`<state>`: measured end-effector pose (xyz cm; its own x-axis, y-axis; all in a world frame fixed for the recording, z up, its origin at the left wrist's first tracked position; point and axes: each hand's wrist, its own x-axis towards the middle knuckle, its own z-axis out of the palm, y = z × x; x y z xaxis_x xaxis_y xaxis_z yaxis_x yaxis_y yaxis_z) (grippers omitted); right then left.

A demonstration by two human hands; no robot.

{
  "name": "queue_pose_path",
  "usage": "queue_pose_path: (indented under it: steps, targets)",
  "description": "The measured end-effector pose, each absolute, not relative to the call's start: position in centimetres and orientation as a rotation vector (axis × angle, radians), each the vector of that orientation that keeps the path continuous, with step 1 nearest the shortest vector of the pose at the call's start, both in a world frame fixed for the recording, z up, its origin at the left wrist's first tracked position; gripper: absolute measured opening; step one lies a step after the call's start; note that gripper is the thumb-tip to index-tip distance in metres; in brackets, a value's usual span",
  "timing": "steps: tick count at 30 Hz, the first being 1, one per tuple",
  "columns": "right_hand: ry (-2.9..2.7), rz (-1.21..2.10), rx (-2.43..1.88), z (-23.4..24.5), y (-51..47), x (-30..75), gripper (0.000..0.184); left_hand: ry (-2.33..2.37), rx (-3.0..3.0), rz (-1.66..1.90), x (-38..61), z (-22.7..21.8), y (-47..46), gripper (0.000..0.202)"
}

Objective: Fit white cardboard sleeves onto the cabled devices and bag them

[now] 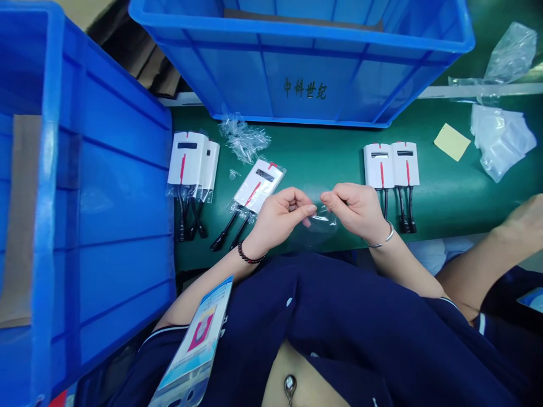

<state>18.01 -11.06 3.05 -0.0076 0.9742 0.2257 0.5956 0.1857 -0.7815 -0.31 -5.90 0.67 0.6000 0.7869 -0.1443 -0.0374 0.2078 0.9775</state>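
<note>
My left hand (280, 217) and my right hand (355, 210) are both closed in pinches on a small clear plastic bag (318, 221), held between them just above the near edge of the green table (322, 155). A white device with a red stripe and black cables, in a clear bag (257, 189), lies tilted just left of my left hand. Two more bagged white devices (193, 164) lie stacked further left. A pair of unbagged white devices (391, 165) with black cables lies right of my right hand.
A large blue crate (305, 62) stands at the back and another blue crate (85, 186) fills the left side. Crumpled clear plastic (244, 138) lies near the back crate. Clear bags (500, 138) and a yellow note (452, 141) sit at right. Another person's arm (500, 249) rests at right.
</note>
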Motion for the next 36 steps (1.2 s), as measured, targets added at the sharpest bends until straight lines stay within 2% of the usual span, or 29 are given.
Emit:
queue_pose_path:
  steps: [4, 8, 13, 18, 21, 25, 29, 32, 36]
  targets:
    - [-1.670, 0.709, -1.456, 3.0, -11.2, 18.3, 0.031, 0.754, 1.251, 0.670, -0.3, 0.6, -6.0, 0.031]
    - [-1.608, 0.668, -1.530, 2.9, -11.1, 18.3, 0.040, 0.748, 1.292, 0.654, -0.3, 0.5, -6.2, 0.033]
    - [-1.621, 0.948, -1.449, 2.9, -10.9, 18.4, 0.030, 0.789, 1.359, 0.669, -0.5, 0.6, -6.3, 0.034]
    - [-1.490, 0.813, -1.511, 2.6, -10.6, 18.2, 0.037, 0.696, 1.280, 0.540, -0.3, 0.6, -6.4, 0.026]
    - [-1.523, 0.828, -1.453, 2.2, -10.6, 18.2, 0.024, 0.679, 1.196, 0.482, -0.1, 0.1, -6.5, 0.031]
    - [-1.475, 0.785, -1.495, 1.9, -10.9, 18.3, 0.029, 0.684, 1.179, 0.474, 0.0, -0.5, -6.4, 0.028]
    - [-1.503, 0.846, -1.438, 1.9, -11.1, 18.2, 0.018, 0.666, 1.142, 0.451, 0.2, -0.5, -6.4, 0.031]
    - [-1.428, 0.861, -1.435, 1.9, -11.1, 18.1, 0.027, 0.648, 1.070, 0.464, 0.6, -0.3, -6.6, 0.038]
    - [-1.434, 0.784, -1.332, 1.9, -11.2, 18.6, 0.049, 0.709, 1.064, 0.559, 0.7, -0.2, -6.7, 0.039]
